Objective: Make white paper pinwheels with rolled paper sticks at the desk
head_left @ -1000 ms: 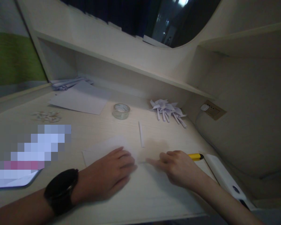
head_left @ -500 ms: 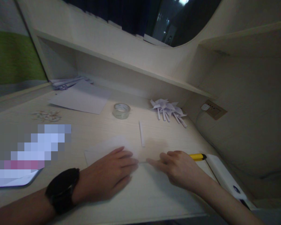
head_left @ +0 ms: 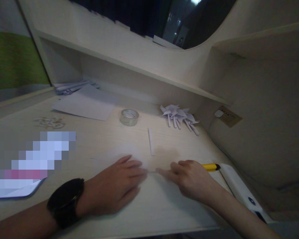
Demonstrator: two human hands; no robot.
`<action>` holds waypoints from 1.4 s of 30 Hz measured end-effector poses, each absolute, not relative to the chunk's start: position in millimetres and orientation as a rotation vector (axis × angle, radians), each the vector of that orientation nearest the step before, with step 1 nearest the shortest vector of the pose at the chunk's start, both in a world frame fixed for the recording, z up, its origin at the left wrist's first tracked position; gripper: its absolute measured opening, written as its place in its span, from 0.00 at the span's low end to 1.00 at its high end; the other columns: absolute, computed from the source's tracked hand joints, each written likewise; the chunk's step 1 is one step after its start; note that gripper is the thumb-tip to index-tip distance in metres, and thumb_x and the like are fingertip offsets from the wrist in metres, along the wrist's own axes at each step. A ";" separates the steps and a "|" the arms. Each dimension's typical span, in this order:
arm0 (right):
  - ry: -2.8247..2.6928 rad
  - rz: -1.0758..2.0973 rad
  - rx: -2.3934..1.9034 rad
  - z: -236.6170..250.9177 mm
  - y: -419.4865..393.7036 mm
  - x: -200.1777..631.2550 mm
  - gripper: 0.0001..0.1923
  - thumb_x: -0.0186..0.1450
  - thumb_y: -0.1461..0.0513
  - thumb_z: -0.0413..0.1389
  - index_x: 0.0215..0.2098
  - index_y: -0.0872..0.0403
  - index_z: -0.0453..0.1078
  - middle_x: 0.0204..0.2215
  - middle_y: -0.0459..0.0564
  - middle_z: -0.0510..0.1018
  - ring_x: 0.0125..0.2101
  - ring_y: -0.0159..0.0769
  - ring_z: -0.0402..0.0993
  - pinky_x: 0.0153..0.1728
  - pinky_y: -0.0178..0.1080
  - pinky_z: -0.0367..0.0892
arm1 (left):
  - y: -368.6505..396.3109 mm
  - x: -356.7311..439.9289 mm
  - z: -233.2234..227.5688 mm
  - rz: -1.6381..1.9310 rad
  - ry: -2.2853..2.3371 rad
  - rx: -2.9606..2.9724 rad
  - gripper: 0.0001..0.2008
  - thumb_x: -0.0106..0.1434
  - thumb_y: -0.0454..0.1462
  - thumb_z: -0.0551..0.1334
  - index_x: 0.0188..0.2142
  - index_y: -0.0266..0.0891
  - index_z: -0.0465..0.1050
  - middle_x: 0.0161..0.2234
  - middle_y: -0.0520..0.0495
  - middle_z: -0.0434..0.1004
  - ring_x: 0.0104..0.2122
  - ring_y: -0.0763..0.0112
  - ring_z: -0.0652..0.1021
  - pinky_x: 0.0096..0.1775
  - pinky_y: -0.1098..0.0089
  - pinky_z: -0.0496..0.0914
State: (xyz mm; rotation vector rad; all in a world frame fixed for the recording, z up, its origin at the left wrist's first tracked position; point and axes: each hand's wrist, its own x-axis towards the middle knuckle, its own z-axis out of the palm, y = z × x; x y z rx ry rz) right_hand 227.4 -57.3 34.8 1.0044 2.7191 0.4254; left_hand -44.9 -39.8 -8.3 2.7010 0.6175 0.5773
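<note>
On a thin white sheet of paper (head_left: pixel 154 196) my left hand (head_left: pixel 122 181) lies flat, palm down, its fingertips near a straight dark line across the paper. A black watch sits on that wrist. My right hand (head_left: pixel 189 179) is closed, with one finger stretched left to the same line. A yellow tool with a black end (head_left: pixel 210 167) sticks out behind this hand, in line with its fingers; the rest of it is hidden. Just beyond both hands lies a thin white paper stick (head_left: pixel 151 142).
A roll of clear tape (head_left: pixel 129 118) stands further back. Several paper pinwheels (head_left: pixel 176 113) lie at the back right, and paper sheets (head_left: pixel 86 103) at the back left. Cotton swabs (head_left: pixel 49 122) and a blurred-out tablet-like device (head_left: pixel 27 191) are left; a white box (head_left: pixel 241 189) is right.
The raised far-left corner of the paper has gone lower and shows less. Both hands are almost where they were.
</note>
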 end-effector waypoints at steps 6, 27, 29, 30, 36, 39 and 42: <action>2.724 0.424 0.999 34.8 -57.9 228.6 0.26 0.65 0.68 0.46 0.61 0.46 0.56 0.29 0.45 0.73 0.21 0.30 0.61 0.23 0.38 0.49 | -39.9 -46.5 -7.2 0.580 0.599 2.703 0.20 0.64 0.35 0.54 0.56 0.44 0.64 0.51 0.47 0.73 0.52 0.60 0.69 0.58 0.55 0.54; 2.723 0.415 1.027 31.2 -58.2 230.1 0.29 0.63 0.69 0.48 0.62 0.45 0.55 0.29 0.45 0.72 0.22 0.32 0.63 0.23 0.38 0.49 | -40.3 -51.7 -6.9 0.476 0.598 2.760 0.24 0.64 0.36 0.55 0.60 0.44 0.58 0.58 0.48 0.66 0.58 0.59 0.64 0.60 0.53 0.52; 2.722 0.412 1.035 31.6 -58.3 230.7 0.29 0.64 0.69 0.47 0.62 0.44 0.55 0.29 0.45 0.72 0.22 0.32 0.63 0.24 0.38 0.49 | -38.1 -51.7 -10.0 0.548 0.662 2.770 0.24 0.65 0.37 0.55 0.60 0.42 0.59 0.59 0.46 0.64 0.59 0.59 0.63 0.60 0.54 0.54; 2.724 0.410 1.040 32.6 -58.2 231.4 0.30 0.64 0.69 0.47 0.62 0.43 0.55 0.28 0.45 0.72 0.23 0.32 0.63 0.24 0.37 0.49 | -36.5 -51.1 -12.4 0.597 0.749 2.773 0.22 0.66 0.38 0.55 0.59 0.41 0.60 0.59 0.45 0.64 0.59 0.58 0.63 0.59 0.54 0.55; 2.760 0.445 1.164 47.6 -53.2 236.3 0.34 0.61 0.71 0.47 0.63 0.43 0.52 0.28 0.45 0.71 0.24 0.31 0.63 0.24 0.36 0.49 | -25.6 -48.3 -23.2 0.645 1.201 2.769 0.17 0.69 0.41 0.50 0.53 0.38 0.69 0.52 0.39 0.71 0.51 0.54 0.70 0.51 0.51 0.62; 2.769 0.469 1.216 50.4 -46.0 234.0 0.36 0.58 0.73 0.47 0.63 0.43 0.53 0.28 0.45 0.71 0.24 0.31 0.63 0.24 0.36 0.49 | -24.4 -53.1 -17.5 0.617 0.979 2.757 0.15 0.69 0.41 0.51 0.49 0.42 0.71 0.51 0.44 0.72 0.51 0.59 0.70 0.53 0.54 0.60; 2.752 0.441 1.239 45.5 -38.1 229.2 0.37 0.56 0.73 0.47 0.62 0.42 0.55 0.27 0.44 0.71 0.23 0.30 0.62 0.24 0.36 0.48 | -24.3 -59.5 -9.9 0.591 0.804 2.664 0.12 0.70 0.38 0.51 0.44 0.41 0.72 0.46 0.47 0.75 0.48 0.65 0.72 0.52 0.61 0.62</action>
